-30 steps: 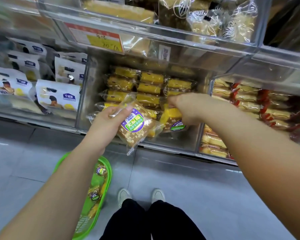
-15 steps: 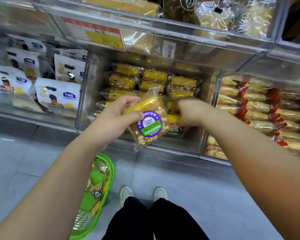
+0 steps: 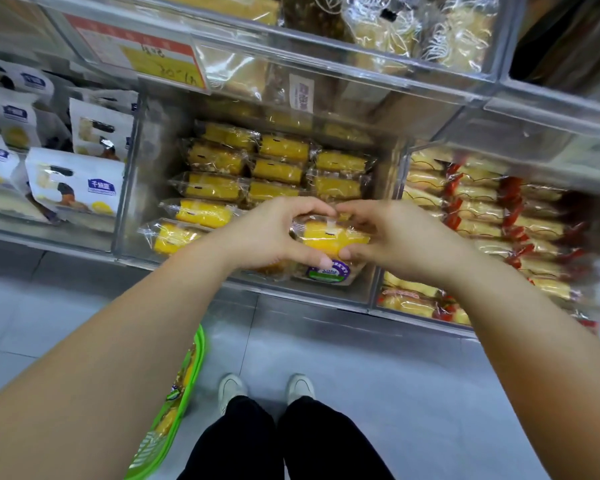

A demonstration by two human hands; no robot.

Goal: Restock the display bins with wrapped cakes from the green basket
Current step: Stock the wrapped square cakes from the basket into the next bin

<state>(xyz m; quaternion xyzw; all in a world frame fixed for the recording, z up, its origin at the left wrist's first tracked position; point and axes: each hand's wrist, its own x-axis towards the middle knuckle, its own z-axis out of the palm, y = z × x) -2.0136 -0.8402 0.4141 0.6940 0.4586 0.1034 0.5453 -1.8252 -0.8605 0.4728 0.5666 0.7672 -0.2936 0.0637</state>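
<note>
Both hands meet over the front of the clear display bin point(image 3: 371, 296), holding 1 wrapped cake point(image 3: 333, 237) between them. The left hand point(image 3: 271, 233) curls round the cake's left end, thumb underneath and fingers arched over the top; the right hand point(image 3: 392, 233) does the same at the right end, so each grip is clamped on the wrapper. The fingertips of the 2 hands almost touch above the cake. The cake is yellow, with a round purple and green label point(image 3: 328, 271) showing just below it at the bin's front wall. Behind it, rows of yellow wrapped cakes point(image 3: 250, 168) fill the bin. The green basket point(image 3: 187, 386) sits on the floor at lower left, partly hidden by the left forearm, with packets inside.
</note>
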